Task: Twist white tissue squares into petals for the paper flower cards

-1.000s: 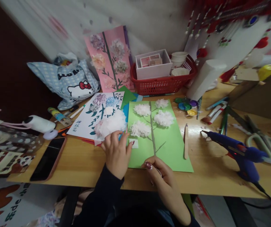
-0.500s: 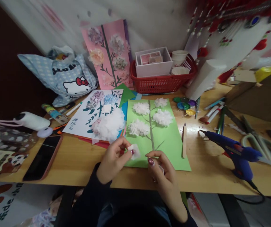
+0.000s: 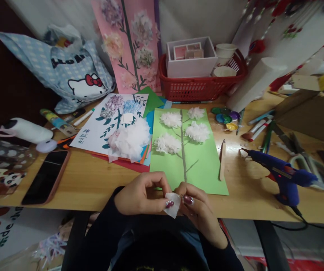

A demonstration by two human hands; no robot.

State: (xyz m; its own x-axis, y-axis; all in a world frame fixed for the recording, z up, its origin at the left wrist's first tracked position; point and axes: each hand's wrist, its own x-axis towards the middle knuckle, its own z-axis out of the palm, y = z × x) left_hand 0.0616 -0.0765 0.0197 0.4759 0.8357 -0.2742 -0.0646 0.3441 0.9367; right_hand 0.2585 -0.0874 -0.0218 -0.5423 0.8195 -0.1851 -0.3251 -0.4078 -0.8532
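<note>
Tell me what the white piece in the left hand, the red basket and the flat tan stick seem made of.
White piece: likely thin paper or tissue, matte; it looks limp and sheet-like.
Red basket: probably molded plastic, smooth; even color, regular openings.
Flat tan stick: apparently bare wood, matte; pale tan tone.

The left hand [image 3: 143,194] is pinching a white tissue-paper square [image 3: 175,200], while the right hand [image 3: 200,210] is holding its fingertips just beside it. Beyond them, a green card [image 3: 204,173] is lying flat, bearing four white tissue flowers [image 3: 198,131] around a gray painted stem [image 3: 183,158]. A blue hot-glue gun [image 3: 280,167] is resting on the wooden table [image 3: 246,203] to the right.
</note>
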